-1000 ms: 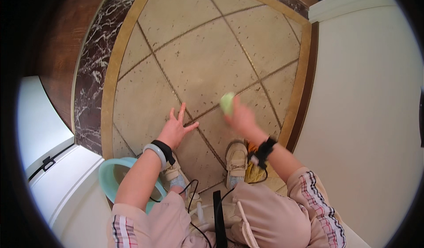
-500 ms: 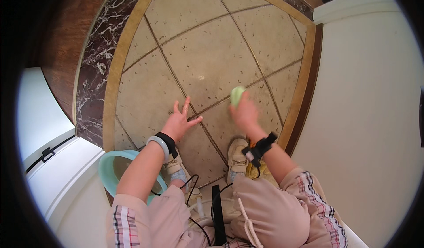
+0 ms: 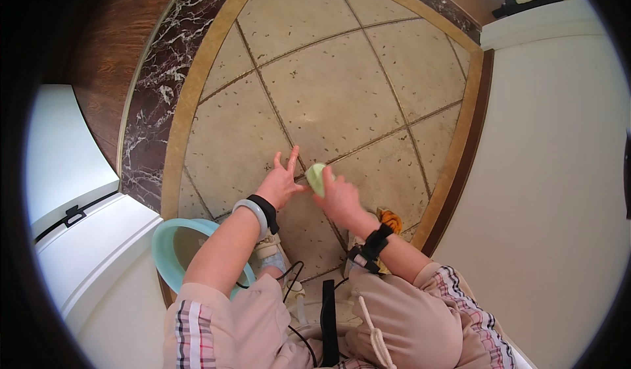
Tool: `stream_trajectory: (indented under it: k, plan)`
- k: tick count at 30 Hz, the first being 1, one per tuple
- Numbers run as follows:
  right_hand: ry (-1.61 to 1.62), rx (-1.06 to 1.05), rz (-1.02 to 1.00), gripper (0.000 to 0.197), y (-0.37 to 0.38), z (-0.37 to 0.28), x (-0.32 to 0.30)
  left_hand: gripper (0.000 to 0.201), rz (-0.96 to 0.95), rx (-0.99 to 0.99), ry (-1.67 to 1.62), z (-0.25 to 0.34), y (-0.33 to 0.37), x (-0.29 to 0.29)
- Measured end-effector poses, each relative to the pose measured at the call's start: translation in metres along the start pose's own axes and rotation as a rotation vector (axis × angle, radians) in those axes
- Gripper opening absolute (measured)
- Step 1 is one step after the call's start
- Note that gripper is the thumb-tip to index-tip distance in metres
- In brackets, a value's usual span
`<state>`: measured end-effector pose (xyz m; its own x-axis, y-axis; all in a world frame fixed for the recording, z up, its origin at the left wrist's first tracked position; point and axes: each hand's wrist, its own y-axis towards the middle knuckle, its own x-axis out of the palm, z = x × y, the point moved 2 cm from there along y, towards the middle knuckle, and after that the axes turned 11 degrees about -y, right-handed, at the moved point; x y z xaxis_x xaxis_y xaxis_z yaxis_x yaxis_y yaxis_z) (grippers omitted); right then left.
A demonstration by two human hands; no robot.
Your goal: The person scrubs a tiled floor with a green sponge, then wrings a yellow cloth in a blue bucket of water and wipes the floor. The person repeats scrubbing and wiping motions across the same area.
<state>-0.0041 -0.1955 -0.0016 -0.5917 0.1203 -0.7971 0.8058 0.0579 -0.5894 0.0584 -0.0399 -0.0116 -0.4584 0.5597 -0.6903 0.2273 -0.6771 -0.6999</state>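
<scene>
My right hand (image 3: 340,201) is closed around a pale green oval thing (image 3: 317,179), which looks like a small scrubbing brush; its underside is hidden. It is low over the beige tiled floor (image 3: 335,106), by a dark grout line. Close to its left, my left hand (image 3: 279,183) has its fingers spread and holds nothing. A pale bangle (image 3: 255,212) and a black strap (image 3: 266,210) circle the left wrist, and a black band with a small device (image 3: 368,254) is on the right one.
A turquoise bucket (image 3: 166,254) with cloudy water stands beside my left arm. Something orange and crumpled (image 3: 390,221) lies near my right shoe. White panels (image 3: 539,145) flank the floor on both sides. Dark marbled stone (image 3: 172,60) borders it at left. Black cables (image 3: 294,278) hang between my legs.
My right hand has swept left and nearer to me with the green thing, ending beside my left hand. My left hand keeps its spread pose. The view has shifted slightly.
</scene>
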Motion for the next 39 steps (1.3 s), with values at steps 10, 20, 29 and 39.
stream_trajectory:
  k: [10, 20, 29, 39]
  plan:
    - [0.04, 0.019, -0.073, 0.077, -0.007, 0.003, 0.007, 0.074, -0.053, -0.03, 0.092, 0.003, 0.003, 0.002]
    - [0.07, 0.115, 0.02, 0.075, -0.001, 0.006, 0.01, 0.074, 0.036, -0.012, 0.03, 0.002, 0.001, 0.007]
    - [0.045, 0.31, 0.055, 0.08, 0.017, 0.049, 0.001, 0.081, 0.036, -0.024, -0.035, 0.001, -0.003, 0.003]
    - [0.109, 0.473, 0.03, 0.08, 0.025, 0.075, -0.024, 0.077, 0.154, 0.023, -0.012, 0.0, 0.001, 0.024]
